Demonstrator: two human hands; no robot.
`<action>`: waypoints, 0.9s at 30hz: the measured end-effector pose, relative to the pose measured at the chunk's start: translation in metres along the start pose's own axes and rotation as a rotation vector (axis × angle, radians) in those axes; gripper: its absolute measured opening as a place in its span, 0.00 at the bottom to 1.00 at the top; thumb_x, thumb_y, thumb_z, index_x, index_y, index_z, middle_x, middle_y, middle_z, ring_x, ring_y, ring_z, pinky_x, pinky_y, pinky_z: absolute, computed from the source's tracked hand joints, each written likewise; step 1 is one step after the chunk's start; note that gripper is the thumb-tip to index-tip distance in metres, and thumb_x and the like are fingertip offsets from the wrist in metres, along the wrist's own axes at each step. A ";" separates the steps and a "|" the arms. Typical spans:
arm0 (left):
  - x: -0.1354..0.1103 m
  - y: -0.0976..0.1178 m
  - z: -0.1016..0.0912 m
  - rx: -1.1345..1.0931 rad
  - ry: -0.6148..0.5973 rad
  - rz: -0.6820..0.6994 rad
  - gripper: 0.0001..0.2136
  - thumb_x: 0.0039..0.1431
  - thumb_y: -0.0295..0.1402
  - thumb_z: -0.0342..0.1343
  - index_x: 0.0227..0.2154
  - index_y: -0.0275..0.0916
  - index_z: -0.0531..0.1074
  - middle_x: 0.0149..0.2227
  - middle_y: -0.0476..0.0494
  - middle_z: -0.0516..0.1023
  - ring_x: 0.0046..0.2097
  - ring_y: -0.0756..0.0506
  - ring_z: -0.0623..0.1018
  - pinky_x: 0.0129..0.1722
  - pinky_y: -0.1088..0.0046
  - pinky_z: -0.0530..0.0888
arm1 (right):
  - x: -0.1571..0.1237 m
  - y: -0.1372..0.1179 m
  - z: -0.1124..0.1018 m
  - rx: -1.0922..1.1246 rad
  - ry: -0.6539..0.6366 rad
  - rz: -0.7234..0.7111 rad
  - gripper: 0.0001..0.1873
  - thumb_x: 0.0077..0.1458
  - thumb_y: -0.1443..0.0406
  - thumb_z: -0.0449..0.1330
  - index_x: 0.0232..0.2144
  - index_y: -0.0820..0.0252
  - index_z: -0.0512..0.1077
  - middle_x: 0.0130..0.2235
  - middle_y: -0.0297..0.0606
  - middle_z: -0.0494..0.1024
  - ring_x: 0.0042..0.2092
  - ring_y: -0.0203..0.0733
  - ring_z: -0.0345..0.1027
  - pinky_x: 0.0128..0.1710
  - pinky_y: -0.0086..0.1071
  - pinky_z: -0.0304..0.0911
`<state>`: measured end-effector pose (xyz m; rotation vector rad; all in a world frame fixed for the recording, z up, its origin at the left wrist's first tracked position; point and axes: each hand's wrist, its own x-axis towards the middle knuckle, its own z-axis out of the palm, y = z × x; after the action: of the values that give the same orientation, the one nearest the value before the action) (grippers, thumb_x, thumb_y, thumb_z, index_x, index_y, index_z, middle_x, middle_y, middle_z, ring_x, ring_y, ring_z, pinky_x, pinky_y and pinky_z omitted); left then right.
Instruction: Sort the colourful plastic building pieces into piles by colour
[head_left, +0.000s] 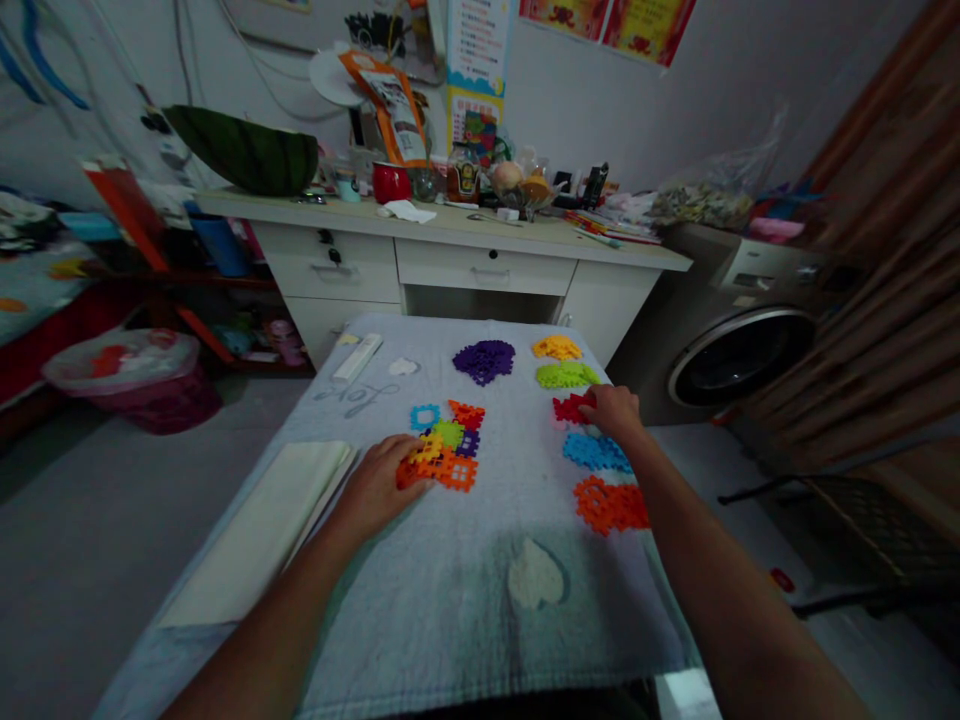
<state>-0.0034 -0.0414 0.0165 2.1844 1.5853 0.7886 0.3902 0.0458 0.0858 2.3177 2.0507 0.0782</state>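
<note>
On cloth (435, 590) (lettered "Love"), red pieces (568, 408), right hand (613, 411) touching

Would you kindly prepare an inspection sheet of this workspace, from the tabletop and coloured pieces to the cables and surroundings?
Surface: table covered with a pale cloth; heart and lettering designs visible.
Job's things: mixed-colour cluster of notched pieces; separate purple pile, yellow pile, green pile, red pieces, blue pile and orange pile.
Clutter: flat pale stack and white bar-shaped object, both on the left side.
Grips: left hand at the cluster; right hand at the red pieces; exact hold unclear.
Cables: cords against the wall, upper left.
Surroundings: loaded white desk ahead; washing machine to the right.
</note>
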 end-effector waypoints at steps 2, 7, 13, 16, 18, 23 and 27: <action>0.000 0.001 -0.001 -0.006 -0.011 -0.006 0.22 0.52 0.42 0.60 0.49 0.40 0.72 0.53 0.39 0.74 0.54 0.38 0.73 0.57 0.57 0.69 | -0.002 -0.003 -0.004 0.009 0.028 -0.002 0.17 0.59 0.57 0.58 0.46 0.59 0.75 0.49 0.49 0.77 0.51 0.54 0.67 0.47 0.43 0.60; 0.000 0.005 -0.004 -0.021 -0.015 -0.008 0.22 0.51 0.41 0.60 0.49 0.41 0.72 0.53 0.40 0.74 0.54 0.37 0.73 0.56 0.57 0.69 | -0.011 -0.037 -0.014 0.140 0.097 -0.157 0.16 0.59 0.59 0.59 0.46 0.61 0.75 0.49 0.49 0.77 0.51 0.52 0.67 0.50 0.43 0.60; -0.001 0.003 -0.002 -0.032 0.000 0.002 0.22 0.52 0.40 0.60 0.50 0.41 0.72 0.53 0.40 0.74 0.54 0.38 0.73 0.56 0.57 0.69 | -0.027 -0.117 -0.003 0.325 0.005 -0.562 0.16 0.58 0.63 0.61 0.47 0.62 0.74 0.50 0.47 0.76 0.52 0.46 0.67 0.54 0.37 0.57; -0.001 0.002 0.000 -0.031 0.002 -0.001 0.22 0.52 0.40 0.61 0.50 0.40 0.72 0.52 0.39 0.74 0.54 0.38 0.73 0.57 0.58 0.68 | -0.024 -0.151 0.008 0.307 -0.012 -0.604 0.15 0.58 0.66 0.58 0.48 0.62 0.73 0.50 0.46 0.76 0.51 0.45 0.67 0.52 0.36 0.57; -0.001 0.001 0.000 -0.043 0.005 0.007 0.22 0.52 0.40 0.61 0.50 0.40 0.72 0.52 0.40 0.74 0.54 0.38 0.73 0.57 0.58 0.68 | -0.019 -0.166 0.015 0.280 -0.015 -0.594 0.15 0.58 0.69 0.56 0.47 0.62 0.73 0.49 0.46 0.77 0.49 0.45 0.68 0.50 0.35 0.57; -0.001 0.000 -0.001 -0.072 0.009 0.001 0.22 0.51 0.41 0.60 0.50 0.40 0.72 0.51 0.40 0.75 0.54 0.38 0.74 0.56 0.57 0.69 | -0.008 -0.179 0.024 0.241 -0.003 -0.513 0.13 0.59 0.72 0.53 0.42 0.63 0.74 0.45 0.48 0.77 0.46 0.44 0.68 0.45 0.32 0.58; -0.001 0.000 -0.003 -0.075 0.006 0.007 0.22 0.51 0.41 0.61 0.49 0.41 0.72 0.51 0.40 0.75 0.53 0.38 0.74 0.55 0.57 0.69 | -0.007 -0.170 0.021 0.295 0.026 -0.484 0.09 0.59 0.69 0.55 0.40 0.62 0.74 0.44 0.47 0.78 0.45 0.43 0.69 0.44 0.31 0.58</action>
<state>-0.0051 -0.0422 0.0184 2.1373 1.5268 0.8434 0.2229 0.0599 0.0532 1.8783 2.7286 -0.2261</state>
